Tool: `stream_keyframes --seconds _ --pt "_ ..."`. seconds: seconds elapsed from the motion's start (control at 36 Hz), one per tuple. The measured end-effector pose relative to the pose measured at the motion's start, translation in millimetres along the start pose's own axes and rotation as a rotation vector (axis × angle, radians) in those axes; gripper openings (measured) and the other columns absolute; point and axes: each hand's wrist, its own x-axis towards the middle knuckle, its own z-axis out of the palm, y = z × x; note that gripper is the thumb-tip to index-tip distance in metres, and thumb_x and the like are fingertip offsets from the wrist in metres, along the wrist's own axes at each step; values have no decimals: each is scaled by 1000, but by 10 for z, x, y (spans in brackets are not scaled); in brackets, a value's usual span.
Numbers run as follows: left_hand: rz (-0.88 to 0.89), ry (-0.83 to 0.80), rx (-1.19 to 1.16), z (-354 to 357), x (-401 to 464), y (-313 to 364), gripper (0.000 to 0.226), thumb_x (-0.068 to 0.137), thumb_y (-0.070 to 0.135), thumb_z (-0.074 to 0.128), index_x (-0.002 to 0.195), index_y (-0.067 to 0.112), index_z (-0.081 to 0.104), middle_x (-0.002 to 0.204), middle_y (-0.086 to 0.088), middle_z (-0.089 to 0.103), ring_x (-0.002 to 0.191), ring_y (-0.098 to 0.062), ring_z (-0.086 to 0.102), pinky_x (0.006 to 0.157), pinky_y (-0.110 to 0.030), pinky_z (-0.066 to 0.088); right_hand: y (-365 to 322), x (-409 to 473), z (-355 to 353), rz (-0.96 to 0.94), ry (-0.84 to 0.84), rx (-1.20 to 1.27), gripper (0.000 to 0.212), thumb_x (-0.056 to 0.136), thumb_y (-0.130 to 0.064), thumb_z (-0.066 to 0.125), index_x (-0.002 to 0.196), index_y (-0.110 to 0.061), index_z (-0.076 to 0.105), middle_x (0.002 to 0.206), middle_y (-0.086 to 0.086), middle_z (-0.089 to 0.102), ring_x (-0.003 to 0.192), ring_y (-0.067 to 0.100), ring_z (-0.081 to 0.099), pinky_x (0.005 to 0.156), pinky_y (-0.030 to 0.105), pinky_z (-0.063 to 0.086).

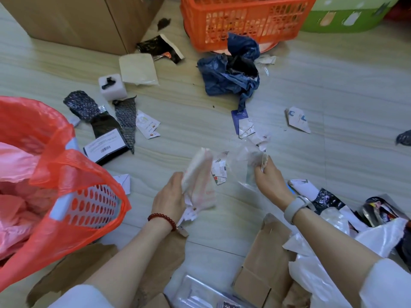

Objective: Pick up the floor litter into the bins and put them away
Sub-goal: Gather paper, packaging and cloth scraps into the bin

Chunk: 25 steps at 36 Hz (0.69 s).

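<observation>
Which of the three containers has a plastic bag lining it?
The white perforated bin at left; a red bag lines it. The orange crate and green tub have none.

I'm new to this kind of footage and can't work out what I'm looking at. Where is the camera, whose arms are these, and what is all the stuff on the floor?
There is no machine here. The one picture comes from a camera worn on a person's head, looking down at their own two arms.

The left hand, with a red bead bracelet, grips a wad of whitish paper scraps. The right hand, with a grey wristband, pinches crumpled clear plastic.

At left stands a bin lined with a red plastic bag. On the floor lies litter: a crumpled blue bag, a white foam block, torn dark wrappers and paper bits. An orange basket stands at the top, and flattened cardboard lies near the person.
</observation>
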Motion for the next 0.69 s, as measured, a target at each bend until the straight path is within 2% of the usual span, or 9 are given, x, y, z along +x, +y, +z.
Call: stream_keyframes --seconds 0.08,0.14,0.19,0.25,0.33,0.39,0.47,0.58,0.69 --pt "-169 183 -262 -120 76 15 54 82 -5 40 130 17 35 121 -10 51 98 -35 53 72 -33 36 -120 87 87 -26 -70 -37 27 93 -16 35 118 -8 42 104 19 57 94 34 53 75 34 35" --pt "-235 283 -320 -180 102 42 57 82 -8 38 133 16 33 126 -11 46 105 -34 50 81 -36 38 -202 168 199 -96 -141 -95 31 93 -22 41 122 -9 40 112 17 57 104 36 54 77 34 36" --pt "-277 324 -294 -200 100 39 61 81 -11 36 136 14 31 128 -14 42 108 -34 47 87 -38 37 -256 245 350 -162 -211 -194 51 92 -32 49 135 -11 32 125 14 55 113 34 53 83 34 39" --pt "-326 324 -262 -188 81 13 62 80 -12 36 136 14 31 126 -16 43 107 -36 48 87 -41 39 -255 320 513 -189 -269 -356 78 86 -43 55 146 -15 12 132 13 51 119 32 51 87 38 42" --pt "-362 293 -254 -152 28 -36 59 82 -8 38 135 16 31 124 -14 43 104 -37 51 85 -44 44 -235 406 672 -165 -296 -577 96 78 -47 59 146 -27 -6 121 13 56 110 32 53 75 36 43" --pt "-370 262 -249 -140 7 -52 58 83 -6 38 136 18 30 125 -13 43 103 -37 52 84 -44 45 -272 444 707 -121 -302 -601 91 76 -44 63 143 -26 4 116 11 58 107 32 54 74 35 42" --pt "-391 229 -246 -142 -3 -50 58 84 -4 38 136 19 29 127 -12 42 103 -38 52 83 -45 45 -330 421 733 -79 -230 -583 65 76 -38 68 124 -16 30 111 11 58 105 33 56 74 36 43" --pt "-380 196 -290 -148 -24 -34 58 84 -2 40 137 20 28 128 -10 45 106 -36 52 84 -43 45 -246 297 785 -6 -176 -478 41 82 -35 62 100 -12 33 106 14 60 97 34 57 65 33 39" --pt "-343 147 -338 -165 -76 70 58 83 -2 40 135 21 30 127 -9 45 106 -34 51 82 -39 44 -158 210 725 49 -193 -440 31 87 -30 55 105 -6 45 107 17 60 98 35 56 70 34 40"
